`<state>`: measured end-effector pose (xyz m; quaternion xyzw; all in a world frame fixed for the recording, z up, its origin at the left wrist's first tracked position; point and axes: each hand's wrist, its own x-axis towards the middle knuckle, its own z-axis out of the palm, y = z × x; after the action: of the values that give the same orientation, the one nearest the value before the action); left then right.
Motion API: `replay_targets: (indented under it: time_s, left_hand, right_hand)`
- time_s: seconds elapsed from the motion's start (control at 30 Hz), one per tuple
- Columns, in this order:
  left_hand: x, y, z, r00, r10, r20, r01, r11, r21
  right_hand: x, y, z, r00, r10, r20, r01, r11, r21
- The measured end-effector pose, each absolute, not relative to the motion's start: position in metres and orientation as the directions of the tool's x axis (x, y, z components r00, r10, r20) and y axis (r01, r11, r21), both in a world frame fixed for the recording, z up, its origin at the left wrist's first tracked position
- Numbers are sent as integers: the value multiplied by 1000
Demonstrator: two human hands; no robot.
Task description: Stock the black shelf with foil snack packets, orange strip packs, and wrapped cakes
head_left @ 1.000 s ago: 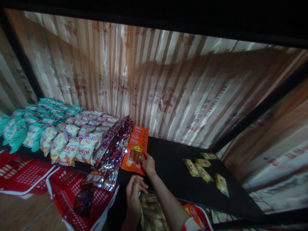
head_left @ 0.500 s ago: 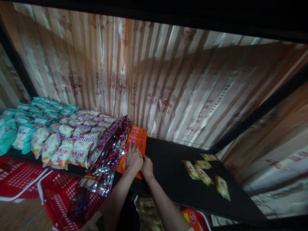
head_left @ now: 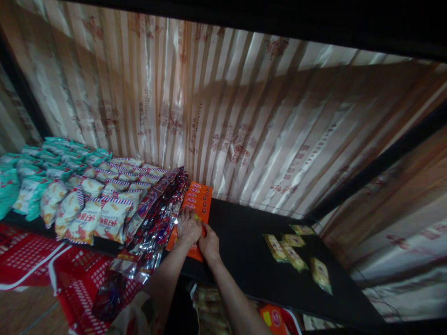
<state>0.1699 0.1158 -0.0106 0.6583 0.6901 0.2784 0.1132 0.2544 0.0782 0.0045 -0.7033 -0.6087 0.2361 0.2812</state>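
Note:
A row of overlapping orange packets (head_left: 200, 197) lies on a black shelf (head_left: 237, 232). My left hand (head_left: 188, 228) rests flat on the nearer packets, fingers stretched toward the back. Close beside it, my right hand (head_left: 209, 244) is closed at the packets' right edge, its fingers bent and partly hidden. Dark red and purple shiny packets (head_left: 159, 211) stand in a leaning row just left of the orange ones, some spilling over the shelf's front edge.
White puffy snack bags (head_left: 113, 218) and teal bags (head_left: 31, 193) fill the shelf's left side. Several small yellow packets (head_left: 293, 256) lie to the right. Red baskets (head_left: 75, 279) stand below the front edge, and a striped plastic sheet (head_left: 226, 116) hangs behind.
Both hands have shifted slightly toward me along the orange packets, and the right hand's fingers have come further over their edge. The view has also moved a little.

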Motion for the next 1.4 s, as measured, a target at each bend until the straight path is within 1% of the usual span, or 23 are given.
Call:
replay_targets:
  time_s: [0.1,0.23,0.33,0.43,0.5,0.67,0.83,1.0,1.13,1.27,1.4]
  left_hand:
    - [170,115,-10,-117,971,209,841,-15,541]
    - [170,114,-13,-113,965,235,849,-29,527]
    - [170,113,-16,-107,963,247,859,-35,511]
    - [171,112,-16,-107,960,257,863,-39,504]
    - [171,112,-16,-108,959,261,866,-38,499]
    - [172,112,-17,-108,955,278,865,-48,500]
    - [173,111,-18,-114,943,313,864,-61,499]
    - [173,111,-12,-105,949,296,887,-46,460]
    - [172,109,-6,-86,948,307,910,-50,411]
    - [178,94,-1,-59,923,380,902,-114,417]
    - [194,60,0,-3,899,438,850,-228,475]
  right_hand:
    - [254,75,7,159,987,11,757,-115,-643]
    - [253,68,11,117,993,31,786,-74,-614]
    - [254,61,13,109,994,15,845,-85,-527]
    - [256,56,12,96,993,70,897,-56,-439]
    - [257,53,10,52,993,108,907,-2,-422]
    - [261,53,6,7,994,110,888,45,-458]
    - [265,53,6,7,991,132,837,67,-543]
    - [267,53,6,33,989,143,813,57,-580]
    - [268,54,5,52,976,214,795,89,-601]
    - [274,45,4,97,946,308,780,120,-615]
    - [294,21,4,146,923,356,740,137,-659]
